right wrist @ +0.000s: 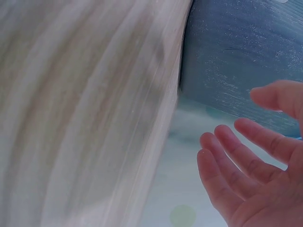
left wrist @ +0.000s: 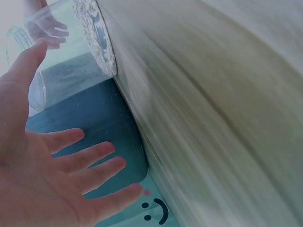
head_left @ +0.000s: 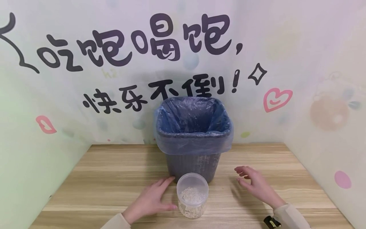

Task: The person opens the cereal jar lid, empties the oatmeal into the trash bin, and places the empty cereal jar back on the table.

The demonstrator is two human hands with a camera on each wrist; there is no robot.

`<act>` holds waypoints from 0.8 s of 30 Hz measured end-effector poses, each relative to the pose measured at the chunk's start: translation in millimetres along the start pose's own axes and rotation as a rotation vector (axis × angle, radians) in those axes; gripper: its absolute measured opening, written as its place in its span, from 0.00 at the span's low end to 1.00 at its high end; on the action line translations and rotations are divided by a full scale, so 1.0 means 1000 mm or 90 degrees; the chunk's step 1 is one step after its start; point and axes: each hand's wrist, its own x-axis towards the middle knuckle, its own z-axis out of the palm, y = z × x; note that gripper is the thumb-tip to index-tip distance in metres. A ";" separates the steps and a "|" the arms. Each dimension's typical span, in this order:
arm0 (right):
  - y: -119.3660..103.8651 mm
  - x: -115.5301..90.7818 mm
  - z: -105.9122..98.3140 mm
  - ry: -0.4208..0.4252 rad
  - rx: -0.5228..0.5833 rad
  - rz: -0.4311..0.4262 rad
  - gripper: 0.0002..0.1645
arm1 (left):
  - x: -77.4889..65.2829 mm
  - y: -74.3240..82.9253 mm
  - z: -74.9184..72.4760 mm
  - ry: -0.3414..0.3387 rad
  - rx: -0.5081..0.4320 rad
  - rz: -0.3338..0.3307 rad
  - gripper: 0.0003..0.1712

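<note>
A clear, open-topped plastic jar (head_left: 192, 194) stands upright at the front of the table, with pale flaky bits in its lower part. Close by on its left is my left hand (head_left: 154, 197), fingers spread and thumb near the jar's side. In the left wrist view, the palm of the left hand (left wrist: 52, 175) faces the jar (left wrist: 71, 56) with nothing held. My right hand (head_left: 257, 184) hovers over the table to the right, fingers slightly bent and holding nothing. The right wrist view shows the right hand (right wrist: 255, 175) apart from the bin (right wrist: 227, 61).
Just behind the jar stands a dark bin (head_left: 191, 165) lined with a blue plastic bag (head_left: 194, 143) folded over its rim. The wood-grain table (head_left: 114, 171) meets a printed backdrop (head_left: 257, 38) at the back and sides.
</note>
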 end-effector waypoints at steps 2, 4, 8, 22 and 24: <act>0.000 -0.001 0.001 0.001 -0.001 0.000 0.21 | 0.001 0.001 0.001 -0.007 -0.013 0.004 0.56; 0.000 -0.001 0.002 0.001 -0.002 -0.003 0.22 | 0.002 0.001 0.003 -0.017 -0.030 0.007 0.56; 0.001 -0.002 0.003 0.006 -0.008 -0.009 0.23 | 0.005 0.001 0.006 -0.032 -0.070 0.018 0.56; 0.002 -0.002 0.006 0.017 -0.021 -0.028 0.26 | 0.020 0.003 0.019 -0.064 -0.200 0.028 0.53; 0.001 -0.002 0.006 0.016 -0.023 -0.028 0.26 | 0.022 0.003 0.020 -0.064 -0.216 0.033 0.53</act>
